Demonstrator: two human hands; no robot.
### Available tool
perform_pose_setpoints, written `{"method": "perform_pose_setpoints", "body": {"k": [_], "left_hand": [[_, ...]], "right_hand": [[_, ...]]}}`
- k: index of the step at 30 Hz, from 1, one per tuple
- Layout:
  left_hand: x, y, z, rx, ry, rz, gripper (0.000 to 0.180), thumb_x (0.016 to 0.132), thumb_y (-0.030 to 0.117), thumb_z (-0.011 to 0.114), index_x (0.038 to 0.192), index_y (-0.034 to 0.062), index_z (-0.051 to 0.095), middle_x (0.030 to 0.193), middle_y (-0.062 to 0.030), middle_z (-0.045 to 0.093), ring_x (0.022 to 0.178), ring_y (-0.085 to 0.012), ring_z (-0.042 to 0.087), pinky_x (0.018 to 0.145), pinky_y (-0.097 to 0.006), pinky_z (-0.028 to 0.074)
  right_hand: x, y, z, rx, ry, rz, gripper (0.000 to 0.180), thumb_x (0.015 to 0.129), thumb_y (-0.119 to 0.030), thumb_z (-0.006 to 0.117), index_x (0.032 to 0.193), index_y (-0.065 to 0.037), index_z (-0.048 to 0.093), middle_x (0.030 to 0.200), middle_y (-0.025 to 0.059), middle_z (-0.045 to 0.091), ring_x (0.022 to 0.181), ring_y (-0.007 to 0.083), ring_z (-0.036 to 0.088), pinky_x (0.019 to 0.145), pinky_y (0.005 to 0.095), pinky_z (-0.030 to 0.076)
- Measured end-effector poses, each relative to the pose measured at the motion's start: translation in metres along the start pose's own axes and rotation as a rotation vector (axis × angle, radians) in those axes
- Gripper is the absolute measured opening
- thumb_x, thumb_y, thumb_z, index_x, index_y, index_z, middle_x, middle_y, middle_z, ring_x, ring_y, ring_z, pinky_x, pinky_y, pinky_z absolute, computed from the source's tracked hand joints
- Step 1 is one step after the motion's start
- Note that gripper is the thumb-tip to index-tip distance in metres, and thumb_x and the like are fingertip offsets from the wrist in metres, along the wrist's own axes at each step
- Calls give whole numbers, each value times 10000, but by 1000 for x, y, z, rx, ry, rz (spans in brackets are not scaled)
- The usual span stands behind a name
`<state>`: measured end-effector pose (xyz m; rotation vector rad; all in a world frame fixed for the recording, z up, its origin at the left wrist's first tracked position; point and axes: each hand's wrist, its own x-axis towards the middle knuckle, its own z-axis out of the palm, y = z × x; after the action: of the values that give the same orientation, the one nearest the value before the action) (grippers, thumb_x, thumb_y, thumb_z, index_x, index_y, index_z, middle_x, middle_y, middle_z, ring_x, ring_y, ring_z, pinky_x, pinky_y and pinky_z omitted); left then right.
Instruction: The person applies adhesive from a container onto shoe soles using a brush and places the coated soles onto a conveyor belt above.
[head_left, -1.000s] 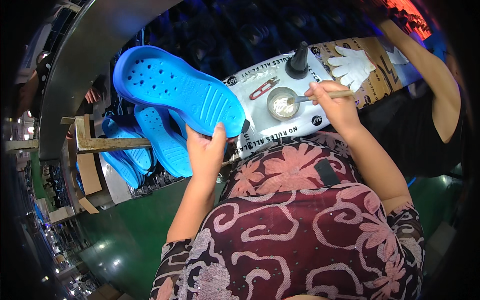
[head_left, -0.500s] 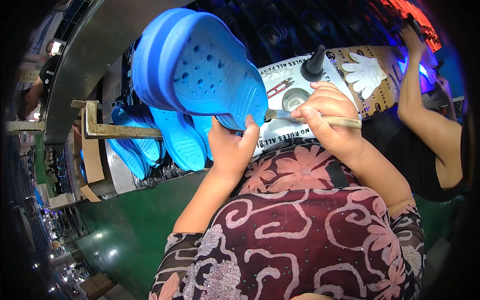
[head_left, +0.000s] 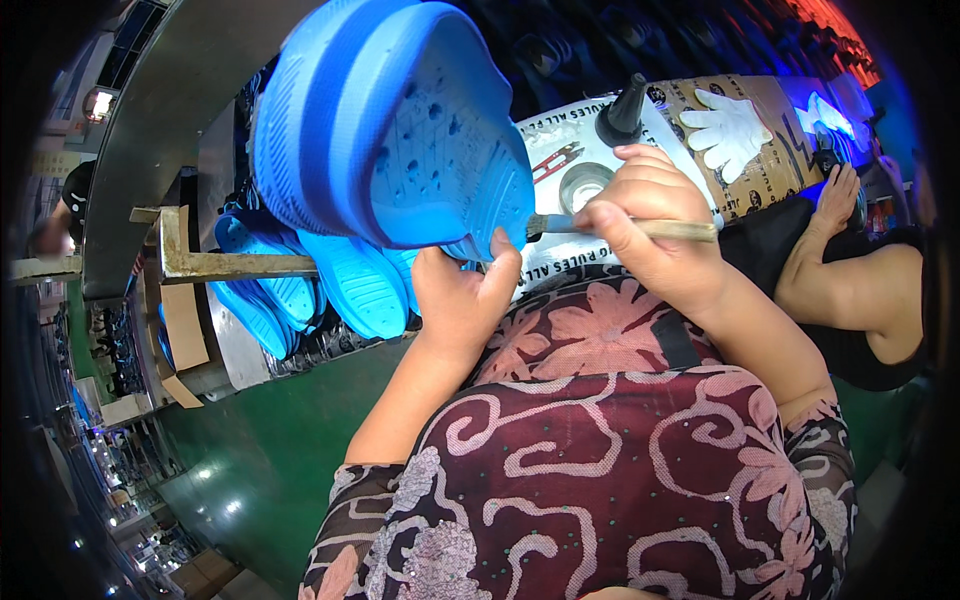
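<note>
A large blue clog [head_left: 340,130] with holes in its upper is held up in front of me, tilted. My left hand [head_left: 468,285] grips it at the heel end, thumb on the near edge. In my right hand [head_left: 665,225] is a paintbrush [head_left: 675,230] with a pale wooden handle. Its dark bristles are at the clog's right edge; whether they touch it I cannot tell. Behind the right hand, a small round dish [head_left: 585,185] and a black cone-shaped bottle [head_left: 624,115] stand on a white printed sheet [head_left: 665,145].
More blue clogs [head_left: 355,285] lie at left beside a rusty metal bar [head_left: 245,266]. A red tool [head_left: 557,160] rests near the dish. A white glove [head_left: 725,135] lies on brown cardboard [head_left: 770,190]. A co-worker's arm [head_left: 835,270] is at far right.
The clog has turned and risen slightly, showing more of its sole side. The brush stays at its right edge, with my right hand a little lower. The co-worker's arm has come down.
</note>
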<state>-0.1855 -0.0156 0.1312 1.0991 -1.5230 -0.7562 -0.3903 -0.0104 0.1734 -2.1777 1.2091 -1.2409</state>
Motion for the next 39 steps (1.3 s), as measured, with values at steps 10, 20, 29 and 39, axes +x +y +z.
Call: {"method": "perform_pose_setpoints", "body": {"k": [10, 20, 29, 39], "left_hand": [[-6, -4, 2, -28, 44, 4, 260, 733, -13, 630, 983, -62, 579, 827, -139, 657, 739, -188, 636, 700, -305, 503], [-6, -14, -1, 14, -35, 178, 324, 791, -51, 619, 1090, -53, 493, 993, -126, 613, 869, -175, 609, 804, -291, 478], [-3, -13, -1, 214, -53, 246, 289, 761, -66, 602, 1043, -66, 534, 945, -113, 620, 836, -165, 606, 768, -282, 486], [-5, -9, -1, 108, -52, 195, 342, 770, -48, 643, 1073, -60, 485, 944, -128, 636, 816, -159, 622, 763, -279, 493]], "right_hand": [[-3, 1, -4, -56, 12, -34, 174, 834, -188, 656, 706, -72, 673, 648, 27, 612, 651, 213, 583, 849, 384, 432], [-8, -2, -7, 2, -1, -27, 184, 843, -211, 654, 714, -88, 694, 620, 36, 592, 637, 210, 579, 862, 377, 431], [-8, -4, -1, -83, 5, -75, 167, 821, -179, 663, 682, -88, 679, 595, 32, 582, 603, 208, 567, 837, 378, 432], [-6, -4, -2, -47, 57, -48, 157, 820, -169, 667, 705, -62, 661, 642, 31, 608, 637, 216, 582, 872, 400, 424]]}}
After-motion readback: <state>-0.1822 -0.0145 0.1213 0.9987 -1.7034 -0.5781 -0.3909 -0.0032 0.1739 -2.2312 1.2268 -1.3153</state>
